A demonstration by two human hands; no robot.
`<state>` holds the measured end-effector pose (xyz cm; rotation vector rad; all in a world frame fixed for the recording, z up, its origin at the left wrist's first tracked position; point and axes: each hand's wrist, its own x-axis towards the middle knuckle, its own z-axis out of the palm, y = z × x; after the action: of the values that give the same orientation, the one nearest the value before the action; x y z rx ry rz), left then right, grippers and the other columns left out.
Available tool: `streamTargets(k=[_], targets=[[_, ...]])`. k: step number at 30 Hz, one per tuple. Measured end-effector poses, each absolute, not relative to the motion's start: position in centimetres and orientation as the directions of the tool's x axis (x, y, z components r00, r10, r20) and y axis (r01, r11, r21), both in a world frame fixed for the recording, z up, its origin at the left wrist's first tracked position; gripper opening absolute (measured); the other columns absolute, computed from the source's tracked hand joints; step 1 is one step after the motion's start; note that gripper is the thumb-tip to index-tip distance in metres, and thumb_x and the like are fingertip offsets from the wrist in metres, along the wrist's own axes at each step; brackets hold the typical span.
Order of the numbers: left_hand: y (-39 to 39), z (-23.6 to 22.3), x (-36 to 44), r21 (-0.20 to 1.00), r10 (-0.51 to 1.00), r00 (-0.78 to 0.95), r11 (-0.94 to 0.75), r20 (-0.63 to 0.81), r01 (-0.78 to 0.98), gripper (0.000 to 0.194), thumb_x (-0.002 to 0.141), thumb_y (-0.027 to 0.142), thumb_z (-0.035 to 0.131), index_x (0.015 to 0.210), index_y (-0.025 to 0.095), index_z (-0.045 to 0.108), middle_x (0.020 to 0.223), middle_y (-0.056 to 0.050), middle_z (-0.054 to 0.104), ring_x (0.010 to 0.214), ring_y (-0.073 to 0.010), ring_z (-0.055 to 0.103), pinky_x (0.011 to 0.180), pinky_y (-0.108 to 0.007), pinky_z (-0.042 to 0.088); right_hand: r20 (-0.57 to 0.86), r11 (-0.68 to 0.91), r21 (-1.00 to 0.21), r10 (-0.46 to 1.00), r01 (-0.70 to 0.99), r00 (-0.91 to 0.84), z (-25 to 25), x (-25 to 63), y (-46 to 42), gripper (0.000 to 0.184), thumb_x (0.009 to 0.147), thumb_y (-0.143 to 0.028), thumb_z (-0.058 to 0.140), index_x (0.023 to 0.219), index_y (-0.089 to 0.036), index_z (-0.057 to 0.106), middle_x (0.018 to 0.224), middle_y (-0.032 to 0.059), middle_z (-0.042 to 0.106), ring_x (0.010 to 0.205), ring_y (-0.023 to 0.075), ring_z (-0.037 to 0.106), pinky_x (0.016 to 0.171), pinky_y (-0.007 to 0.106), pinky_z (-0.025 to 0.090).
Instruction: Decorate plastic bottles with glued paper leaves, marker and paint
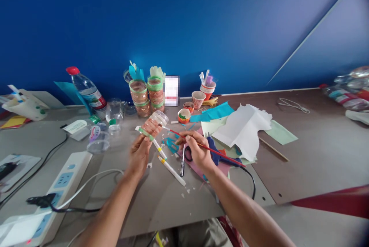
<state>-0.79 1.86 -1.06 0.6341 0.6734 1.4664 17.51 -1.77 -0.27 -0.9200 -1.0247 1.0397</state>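
My left hand [140,151] is closed around the green-banded end of a clear plastic bottle piece [152,127], its side partly coated in brownish-pink paint. The piece is held tilted above the table. Between the fingers of my right hand [197,149] is a thin red paintbrush [213,150], its tip at the painted side of the bottle piece. Below the hands lie white markers [172,171], a black pen [182,161] and blue paper scraps [172,145]. Behind them stand two painted bottle holders [156,93] with green bands and paper petals on top. Small paint cups [183,115] sit just beyond the brush.
A blue glue gun [217,154] with a black cord lies under my right hand's side, near crumpled white paper [245,126]. At left are a red-capped bottle [88,89], clear bottle pieces [98,138] and a power strip [62,189] with cables. A thin stick [273,149] lies right.
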Motion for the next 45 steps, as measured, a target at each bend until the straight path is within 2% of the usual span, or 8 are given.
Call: streamTargets(k=[5, 12, 15, 19, 28, 32, 37, 45], targets=[[2.0, -1.6, -1.1, 0.766, 1.0, 0.01, -0.012, 0.024, -0.643, 0.017, 0.081, 0.019, 0.076, 0.098, 0.023, 0.078, 0.116, -0.004, 0.078, 0.133, -0.0244, 0.059, 0.12, -0.039, 0.038, 0.205, 0.25, -0.943, 0.956, -0.219, 0.21, -0.4, 17.7, -1.8, 0.02, 0.083, -0.038, 0.063, 0.083, -0.021, 0.072, 0.064, 0.0023, 0.074, 0.053, 0.0162, 0.064, 0.057, 0.03, 0.054], [2.2, -2.3, -1.5, 0.761, 0.999, -0.011, 0.03, -0.048, -0.648, 0.01, 0.081, 0.016, 0.075, 0.087, 0.023, 0.076, 0.106, -0.004, 0.081, 0.116, -0.0221, 0.07, 0.117, -0.042, 0.041, 0.242, 0.28, -0.939, 0.95, -0.197, 0.196, -0.5, 17.6, -1.6, 0.021, 0.085, -0.04, 0.062, 0.086, -0.021, 0.072, 0.066, 0.0025, 0.075, 0.055, 0.0163, 0.065, 0.058, 0.03, 0.055], [2.5, -2.3, -2.0, 0.716, 0.992, -0.036, 0.064, -0.124, -0.695, 0.008, 0.079, 0.017, 0.078, 0.083, 0.022, 0.073, 0.101, -0.004, 0.081, 0.109, -0.0228, 0.073, 0.116, -0.051, 0.04, 0.21, 0.249, -0.956, 0.95, -0.157, 0.229, -0.6, 17.5, -1.5, 0.021, 0.084, -0.039, 0.062, 0.083, -0.02, 0.071, 0.063, 0.0021, 0.073, 0.053, 0.0159, 0.064, 0.056, 0.03, 0.054], [3.0, -2.4, -2.5, 0.613, 0.976, -0.006, 0.131, -0.216, -0.779, 0.008, 0.085, 0.016, 0.071, 0.08, 0.022, 0.069, 0.1, -0.001, 0.081, 0.11, -0.0206, 0.072, 0.12, -0.061, 0.03, 0.235, 0.274, -0.942, 0.95, -0.192, 0.205, -0.6, 17.5, -1.7, 0.023, 0.085, -0.042, 0.062, 0.086, -0.021, 0.071, 0.065, 0.0027, 0.074, 0.055, 0.0169, 0.066, 0.058, 0.031, 0.055], [3.1, -2.3, -2.9, 0.485, 0.957, 0.087, 0.217, -0.276, -0.847, 0.027, 0.099, 0.014, 0.048, 0.09, 0.022, 0.072, 0.096, -0.003, 0.082, 0.106, -0.0196, 0.074, 0.12, -0.063, 0.03, 0.216, 0.252, -0.953, 0.955, -0.171, 0.2, -1.0, 17.4, -1.5, 0.022, 0.086, -0.041, 0.063, 0.086, -0.021, 0.071, 0.066, 0.0027, 0.074, 0.055, 0.0161, 0.065, 0.058, 0.03, 0.055], [3.0, -2.2, -2.8, 0.493, 0.958, 0.087, 0.217, -0.274, -0.843, 0.026, 0.099, 0.015, 0.049, 0.089, 0.022, 0.072, 0.096, -0.003, 0.082, 0.104, -0.0186, 0.074, 0.121, -0.064, 0.028, 0.246, 0.28, -0.935, 0.954, -0.219, 0.17, -1.0, 17.4, -1.7, 0.025, 0.087, -0.045, 0.063, 0.089, -0.021, 0.072, 0.07, 0.004, 0.076, 0.058, 0.0173, 0.067, 0.06, 0.032, 0.056], [3.0, -2.6, -2.9, 0.525, 0.966, 0.123, 0.227, -0.226, -0.82, 0.019, 0.096, 0.016, 0.056, 0.096, 0.023, 0.073, 0.105, -0.004, 0.081, 0.118, -0.0224, 0.069, 0.12, -0.062, 0.031, 0.245, 0.27, -0.946, 0.958, -0.178, 0.153, -0.6, 17.3, -1.7, 0.023, 0.086, -0.043, 0.064, 0.087, -0.021, 0.072, 0.071, 0.0039, 0.077, 0.056, 0.0165, 0.066, 0.059, 0.031, 0.056], [3.1, -2.3, -2.7, 0.551, 0.961, 0.074, 0.216, -0.268, -0.806, 0.022, 0.096, 0.015, 0.055, 0.085, 0.023, 0.072, 0.101, -0.002, 0.081, 0.113, -0.0209, 0.071, 0.121, -0.063, 0.029, 0.24, 0.273, -0.94, 0.955, -0.205, 0.171, -0.4, 17.5, -1.8, 0.027, 0.086, -0.048, 0.063, 0.088, -0.022, 0.071, 0.068, 0.0028, 0.075, 0.053, 0.0165, 0.065, 0.059, 0.033, 0.057]])
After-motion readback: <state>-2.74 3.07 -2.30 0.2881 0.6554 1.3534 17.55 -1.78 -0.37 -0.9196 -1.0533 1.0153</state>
